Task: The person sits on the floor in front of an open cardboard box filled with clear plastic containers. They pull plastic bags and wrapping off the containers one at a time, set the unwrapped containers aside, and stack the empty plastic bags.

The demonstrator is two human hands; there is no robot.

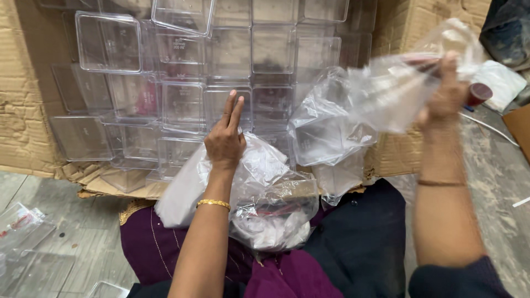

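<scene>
Clear plastic bag (381, 94) was up at the right of the view, clamped in the right hand (444, 102), fingers closed on its bunched top; the film trailed left and down, draped around a clear square container (326, 135). Motion blur there, so finer grip detail was unreadable. Left hand (225, 138) was reaching forward, fingers straight and pressed together, holding nothing, tips at the stacked clear square containers (182, 105) lying in an opened cardboard box (22, 99). Under that wrist, a crumpled pile of plastic bags (270, 204) rested on the lap, on purple fabric (160, 243). A gold bangle (213, 204) was on the left wrist. More clear lids (27, 243) lay on the grey floor (83, 221) at lower left.
</scene>
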